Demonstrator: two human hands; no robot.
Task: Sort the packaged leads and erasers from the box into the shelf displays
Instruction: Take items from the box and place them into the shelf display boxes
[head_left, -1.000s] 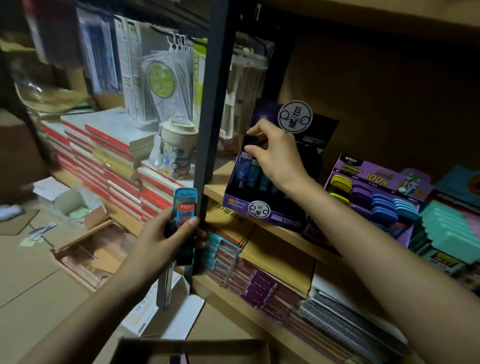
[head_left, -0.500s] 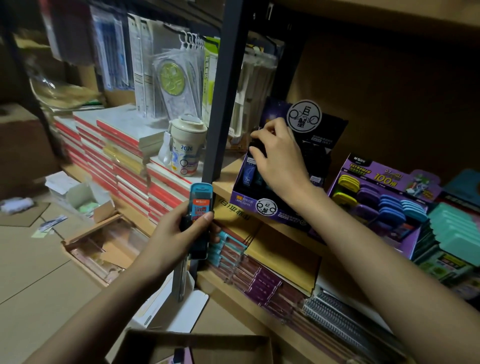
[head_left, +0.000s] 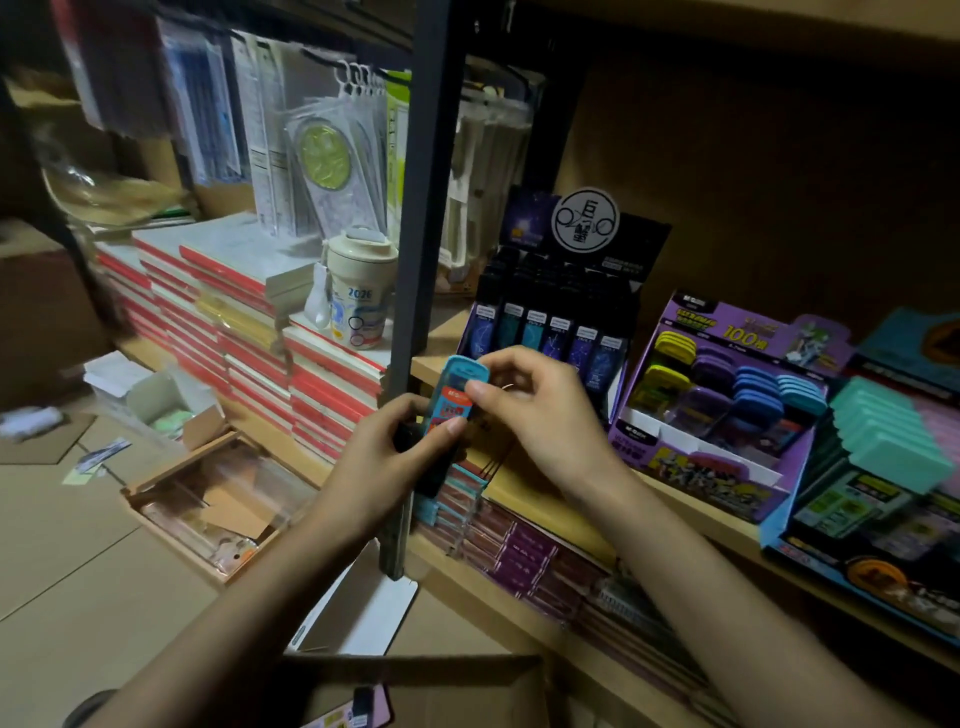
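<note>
Blue pack (head_left: 458, 378) gripped by left hand (head_left: 384, 462), pinched by right hand (head_left: 545, 415).

Dim storeroom, light weak and warm. A dark metal upright (head_left: 431, 182) carries pale wooden shelf boards (head_left: 447, 338), with a brown back panel (head_left: 779, 156) behind them. Left of the upright are stacks of red-edged notebooks (head_left: 218, 312), a lidded cup (head_left: 358, 306) standing on one stack and clear packets (head_left: 322, 156) hanging above. On the pale floor (head_left: 62, 571) lie a small open carton (head_left: 166, 410) and a shallow wood-rimmed tray (head_left: 176, 464).
</note>
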